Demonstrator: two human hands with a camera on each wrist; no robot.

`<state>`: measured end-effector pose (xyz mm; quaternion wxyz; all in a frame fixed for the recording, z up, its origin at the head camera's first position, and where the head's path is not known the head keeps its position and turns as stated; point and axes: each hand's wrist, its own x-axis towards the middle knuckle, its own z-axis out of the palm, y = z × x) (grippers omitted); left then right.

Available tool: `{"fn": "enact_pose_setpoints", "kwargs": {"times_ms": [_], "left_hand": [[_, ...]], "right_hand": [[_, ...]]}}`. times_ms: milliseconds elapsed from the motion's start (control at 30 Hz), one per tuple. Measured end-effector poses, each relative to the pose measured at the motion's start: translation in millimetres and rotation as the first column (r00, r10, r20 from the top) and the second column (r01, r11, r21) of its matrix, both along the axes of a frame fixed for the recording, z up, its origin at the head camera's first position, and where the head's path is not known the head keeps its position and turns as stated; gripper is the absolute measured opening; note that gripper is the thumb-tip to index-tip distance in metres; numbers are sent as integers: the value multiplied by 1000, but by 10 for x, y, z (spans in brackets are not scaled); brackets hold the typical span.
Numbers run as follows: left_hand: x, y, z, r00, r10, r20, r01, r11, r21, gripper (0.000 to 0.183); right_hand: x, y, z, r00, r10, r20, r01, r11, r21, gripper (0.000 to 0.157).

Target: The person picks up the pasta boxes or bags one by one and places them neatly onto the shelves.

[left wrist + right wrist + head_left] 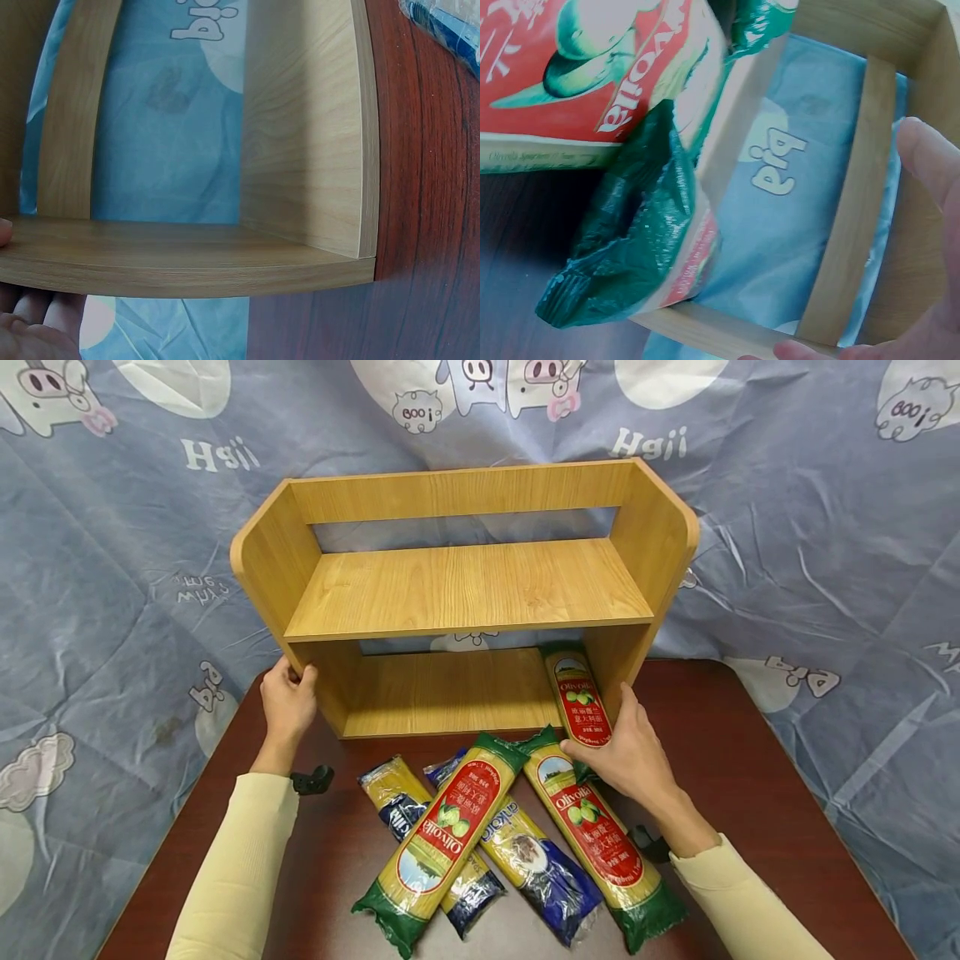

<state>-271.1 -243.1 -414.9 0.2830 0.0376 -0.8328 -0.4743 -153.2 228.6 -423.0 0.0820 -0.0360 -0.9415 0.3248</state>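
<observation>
My left hand (pixel 288 702) grips the left side panel of a wooden two-tier shelf (pixel 465 585), its thumb and fingers on opposite sides of the board in the left wrist view. My right hand (pixel 637 752) is at the lower right corner, fingertips at the right panel's front edge, thumb stretched out over the near end of a spaghetti pack (pixel 577 697). This red-labelled pack lies lengthwise in the lower compartment against the right panel. Its green end (pixel 630 225) sticks out past the shelf front in the right wrist view, with thumb (pixel 930 157) and fingers spread apart.
In front of the shelf, a red-labelled spaghetti pack (pixel 446 843) lies across a yellow and dark-blue pack (pixel 405 802) and a blue pasta pack (pixel 532 868). Another red-labelled pack (pixel 600 835) lies by my right wrist. A patterned cloth (pixel 810 552) hangs behind the dark table (pixel 712 735).
</observation>
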Motion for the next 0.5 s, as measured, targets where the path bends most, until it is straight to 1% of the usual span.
{"fn": "enact_pose_setpoints", "kwargs": {"times_ms": [167,500], "left_hand": [[2,-1,-10,1000,1,5,-1,1000,5,21],[-7,6,-19,1000,13,13,-13,1000,-5,22]], "right_hand": [[105,-16,57,998,3,-62,-6,999,-51,135],[289,-106,243,996,-11,-86,3,996,-89,136]]}}
